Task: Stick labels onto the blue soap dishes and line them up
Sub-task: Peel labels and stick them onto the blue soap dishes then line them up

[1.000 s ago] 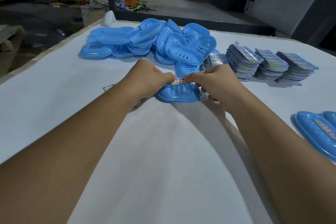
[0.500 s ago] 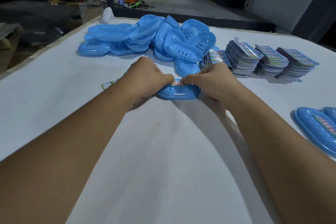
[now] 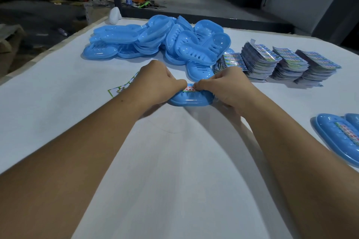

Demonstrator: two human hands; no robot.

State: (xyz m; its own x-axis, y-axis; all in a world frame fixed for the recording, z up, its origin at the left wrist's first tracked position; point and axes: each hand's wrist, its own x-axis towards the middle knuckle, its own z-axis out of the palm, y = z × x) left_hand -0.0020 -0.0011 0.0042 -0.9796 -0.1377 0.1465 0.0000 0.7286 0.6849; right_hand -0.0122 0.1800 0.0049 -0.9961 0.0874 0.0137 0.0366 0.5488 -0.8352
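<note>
On the white bench (image 3: 58, 122), mid-surface, the left hand (image 3: 155, 85) and right hand (image 3: 227, 87) pinch a label (image 3: 189, 88) onto the soap dish (image 3: 191, 99) they grip.

Bare white table (image 3: 174, 180) is lying open between the two forearms and toward the near edge, giving free passage. Ahead, a pile of blue soap dishes (image 3: 165, 40) is blocking the far middle, and label stacks (image 3: 281, 64) are standing just right of it. Labelled soap dishes (image 3: 338, 136) are sitting at the right edge; a loose label sheet (image 3: 118, 90) is lying left.
</note>
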